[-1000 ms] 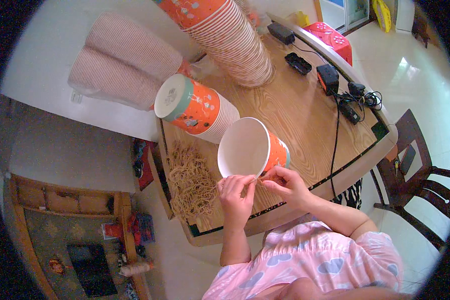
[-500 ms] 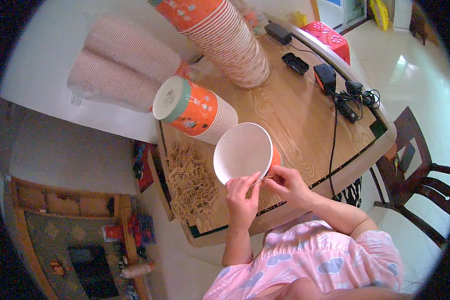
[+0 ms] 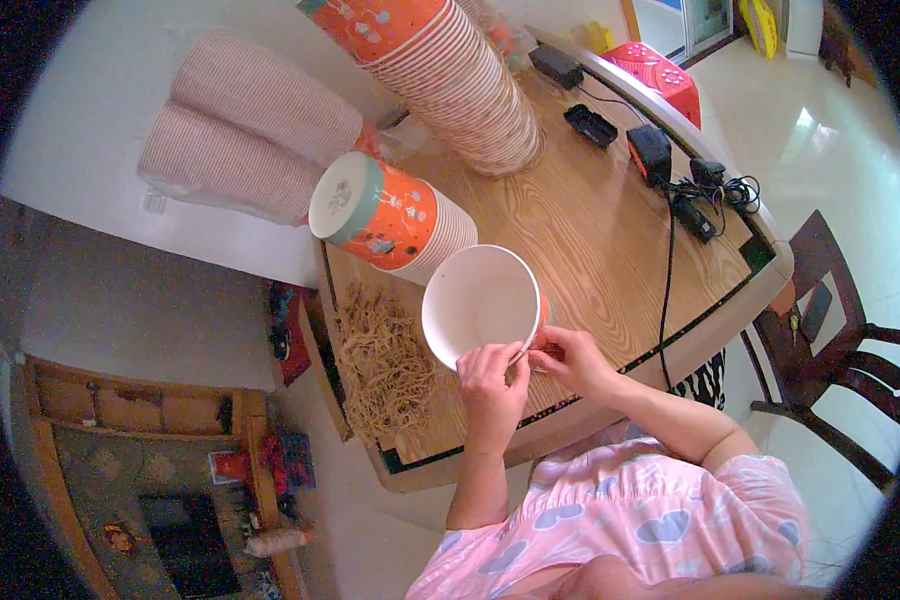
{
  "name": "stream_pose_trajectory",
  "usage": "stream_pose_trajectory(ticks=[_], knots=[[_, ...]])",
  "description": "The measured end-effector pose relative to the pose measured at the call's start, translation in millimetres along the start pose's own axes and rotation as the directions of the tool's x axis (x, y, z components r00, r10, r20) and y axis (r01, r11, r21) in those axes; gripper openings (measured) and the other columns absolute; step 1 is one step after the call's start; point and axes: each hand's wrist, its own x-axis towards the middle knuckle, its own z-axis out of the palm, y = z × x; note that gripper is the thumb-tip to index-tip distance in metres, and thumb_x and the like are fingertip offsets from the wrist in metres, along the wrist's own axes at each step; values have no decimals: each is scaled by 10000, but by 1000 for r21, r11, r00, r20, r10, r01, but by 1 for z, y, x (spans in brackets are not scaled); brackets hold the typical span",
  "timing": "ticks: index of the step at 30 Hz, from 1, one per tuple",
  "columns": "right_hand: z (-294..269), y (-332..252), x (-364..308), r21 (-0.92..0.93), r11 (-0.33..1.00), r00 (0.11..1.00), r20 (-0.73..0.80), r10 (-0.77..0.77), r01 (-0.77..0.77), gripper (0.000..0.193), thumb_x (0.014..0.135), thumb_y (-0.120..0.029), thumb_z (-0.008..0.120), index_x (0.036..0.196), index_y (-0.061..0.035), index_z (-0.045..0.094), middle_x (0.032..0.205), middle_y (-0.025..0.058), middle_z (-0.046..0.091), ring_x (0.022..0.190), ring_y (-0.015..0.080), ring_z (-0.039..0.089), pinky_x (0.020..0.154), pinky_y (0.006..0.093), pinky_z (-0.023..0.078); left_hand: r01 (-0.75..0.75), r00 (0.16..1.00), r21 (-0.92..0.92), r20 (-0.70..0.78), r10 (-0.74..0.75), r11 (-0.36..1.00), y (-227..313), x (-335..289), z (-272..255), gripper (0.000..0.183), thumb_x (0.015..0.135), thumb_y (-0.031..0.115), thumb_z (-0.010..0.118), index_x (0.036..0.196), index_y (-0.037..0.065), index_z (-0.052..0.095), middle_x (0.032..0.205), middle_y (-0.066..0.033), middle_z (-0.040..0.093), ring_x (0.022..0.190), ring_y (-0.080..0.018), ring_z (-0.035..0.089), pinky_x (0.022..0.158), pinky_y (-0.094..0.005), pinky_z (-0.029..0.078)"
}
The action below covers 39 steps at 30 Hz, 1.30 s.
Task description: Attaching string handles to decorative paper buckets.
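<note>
A white-lined paper tub with an orange outside rests near the table's front edge, its mouth tilted toward me. My left hand is closed in a pinch at the tub's near rim. Right beside it, the fingers of my right hand are pinched together against the tub's orange side. Between the fingertips a short bit of thin twine shows; most of it is hidden. To the left lies a loose heap of brown twine. Behind the tub, a short stack of upside-down paper tubs leans over.
A tall stack of tubs rises at the back, with plastic-wrapped stacks to its left. Black adapters and a cable lie on the right side of the wooden table. A dark chair stands at the right.
The tub has turned slightly and shifted a little to the left. Both hands stay pinched at its rim, my right hand's fingers drawn closer to the left hand.
</note>
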Motion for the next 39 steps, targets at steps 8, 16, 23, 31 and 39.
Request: stream_pose_trajectory(ticks=[8, 16, 23, 31, 39], knots=[[-4, 2, 3, -108, 988, 994, 25, -109, 111, 141, 804, -142, 599, 851, -17, 553, 609, 79, 522, 555, 132, 481, 524, 293, 422, -45, 998, 28, -36, 46, 999, -6, 1, 0, 164, 687, 79, 643, 844, 83, 593, 778, -28, 574, 771, -211, 547, 774, -348, 386], [-45, -35, -26, 7, 980, 871, 460, 175, -201, 172, 823, -201, 595, 791, -34, 564, 672, -38, 523, 637, 62, 455, 572, 228, 386, -8, 999, 78, 45, 4, 997, -16, 5, -26, 225, 639, -39, 612, 793, 123, 635, 967, -51, 547, 952, -250, 490, 845, -369, 387], [-87, -119, -50, 341, 892, 871, 480, 107, -298, 132, 813, -137, 605, 846, -9, 614, 728, -31, 573, 620, 16, 458, 519, 165, 348, 48, 994, 157, -105, -32, 986, -70, 12, -29, 223, 672, -51, 599, 796, 121, 668, 1196, -86, 451, 1151, -290, 372, 972, -379, 324], [-87, -102, -50, 403, 851, 901, 400, 167, -337, 158, 833, -158, 566, 817, -10, 617, 666, -11, 555, 557, 44, 438, 494, 186, 339, 343, 849, -395, -258, -462, 852, -63, -14, -27, 372, 789, 75, 612, 1141, 59, 493, 879, -35, 499, 774, -115, 479, 647, -234, 408], [-90, -110, -49, 581, 780, 972, 112, 206, -232, 220, 887, -165, 451, 742, -14, 521, 496, -27, 340, 423, 50, 281, 385, 199, 231, 532, 830, -251, -35, -557, 809, -68, -28, -18, 174, 765, 138, 636, 835, -15, 594, 616, -46, 569, 526, -103, 498, 506, -253, 404]])
